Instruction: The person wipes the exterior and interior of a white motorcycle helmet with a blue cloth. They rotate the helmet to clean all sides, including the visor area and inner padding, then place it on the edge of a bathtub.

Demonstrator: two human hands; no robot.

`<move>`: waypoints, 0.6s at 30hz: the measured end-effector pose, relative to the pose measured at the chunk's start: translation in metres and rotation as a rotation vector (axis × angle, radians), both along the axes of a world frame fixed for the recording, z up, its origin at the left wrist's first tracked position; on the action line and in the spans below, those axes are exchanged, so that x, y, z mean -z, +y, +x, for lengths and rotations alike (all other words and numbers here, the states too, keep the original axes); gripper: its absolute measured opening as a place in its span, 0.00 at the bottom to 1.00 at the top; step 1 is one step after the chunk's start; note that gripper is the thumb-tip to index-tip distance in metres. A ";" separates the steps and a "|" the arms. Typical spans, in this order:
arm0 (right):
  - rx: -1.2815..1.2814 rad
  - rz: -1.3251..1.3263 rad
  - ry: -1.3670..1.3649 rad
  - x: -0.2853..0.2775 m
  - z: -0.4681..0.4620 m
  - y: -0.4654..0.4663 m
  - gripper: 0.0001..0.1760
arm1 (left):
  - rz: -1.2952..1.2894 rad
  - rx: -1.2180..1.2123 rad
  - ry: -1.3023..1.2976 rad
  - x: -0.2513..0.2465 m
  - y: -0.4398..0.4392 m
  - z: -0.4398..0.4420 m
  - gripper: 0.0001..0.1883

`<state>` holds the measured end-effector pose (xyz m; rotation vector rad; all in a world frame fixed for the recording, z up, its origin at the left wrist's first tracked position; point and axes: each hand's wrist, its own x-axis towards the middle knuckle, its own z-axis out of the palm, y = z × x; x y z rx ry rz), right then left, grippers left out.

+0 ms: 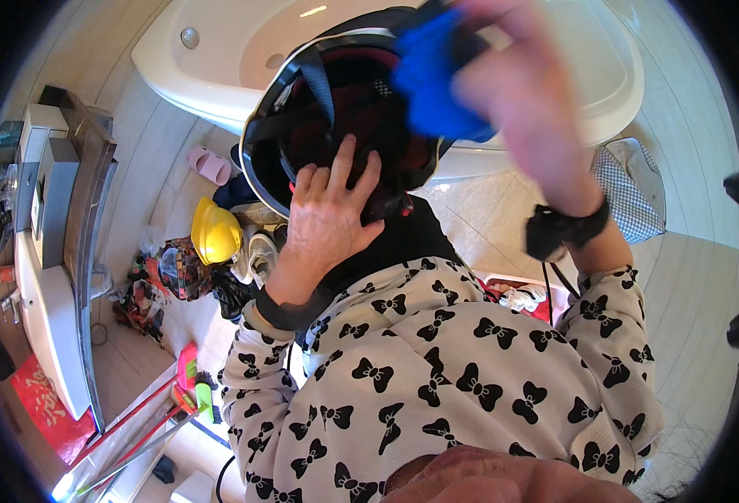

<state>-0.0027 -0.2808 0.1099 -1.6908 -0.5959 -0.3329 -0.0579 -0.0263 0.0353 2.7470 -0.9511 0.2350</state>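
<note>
A helmet (pixel 364 75) is turned with its dark inside and webbing straps towards me, over my lap and against the bathtub's near side. My left hand (pixel 335 198) holds its near rim, with the fingers spread into the dark lining. A blue cloth (pixel 435 82) hangs over the helmet's right side and hides part of that rim. My right hand (pixel 514 88), blurred, grips the cloth; its fingertips are partly cut off by the top of the picture. Each wrist wears a black band.
Ahead is a white bathtub (pixel 200 88). To the left are a pink slipper (pixel 210 165), a yellow hard hat (pixel 216 231), shoes (pixel 261 254) and a washbasin (pixel 52 327). Long-handled brooms (pixel 149 421) lean at lower left. A checked bag (pixel 630 188) stands right; a basin with laundry (pixel 523 295) sits nearer me.
</note>
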 end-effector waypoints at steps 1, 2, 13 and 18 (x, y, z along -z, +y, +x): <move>-0.147 -0.163 0.060 0.015 0.000 0.010 0.22 | -0.003 -0.004 -0.008 0.001 0.003 0.001 0.28; -0.206 -0.335 0.104 0.031 -0.001 0.020 0.23 | -0.010 -0.022 -0.015 0.003 0.004 0.000 0.29; -0.401 -1.068 -0.243 0.084 0.021 0.015 0.39 | 0.153 0.317 -0.374 0.021 0.047 0.002 0.22; -0.193 -1.193 -0.304 0.112 0.051 0.064 0.27 | 0.090 0.402 -0.432 0.030 0.049 0.008 0.22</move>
